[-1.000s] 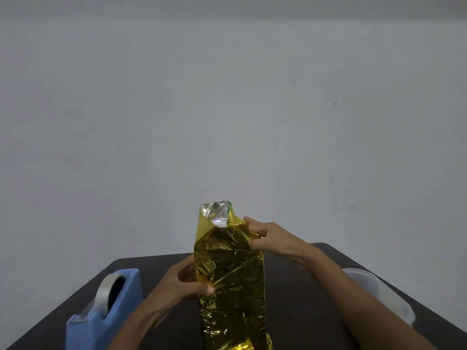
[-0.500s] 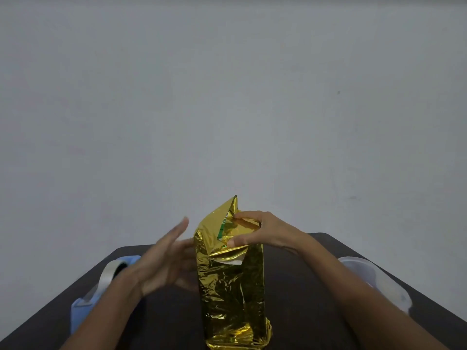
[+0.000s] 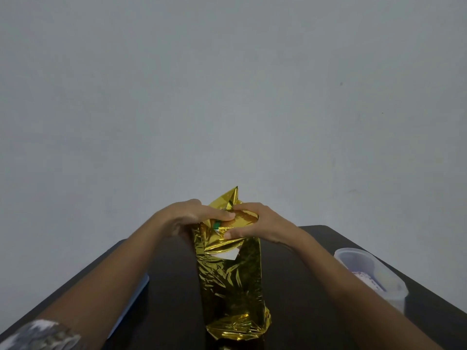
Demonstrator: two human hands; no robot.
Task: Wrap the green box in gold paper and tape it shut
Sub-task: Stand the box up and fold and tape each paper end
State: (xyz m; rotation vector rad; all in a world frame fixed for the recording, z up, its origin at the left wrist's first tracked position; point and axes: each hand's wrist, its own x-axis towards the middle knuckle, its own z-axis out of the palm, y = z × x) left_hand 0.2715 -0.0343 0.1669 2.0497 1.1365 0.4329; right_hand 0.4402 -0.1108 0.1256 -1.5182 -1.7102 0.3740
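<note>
The green box point(image 3: 216, 225) stands upright on the dark bench point(image 3: 316, 286), sheathed in gold paper point(image 3: 228, 276); only a green sliver is seen at the top, between the hands. The left hand point(image 3: 192, 215) is pressed flat-fingered onto the top fold, and the right hand point(image 3: 255, 223) is pinching the folded flap against the box's upper edge. No tape is seen on this end. If either hold were eased, the stiff foil would likely spring open. The tall box could be tipped by uneven downward pressure. A clear tub point(image 3: 371, 271) sits well right of the right hand.
</note>
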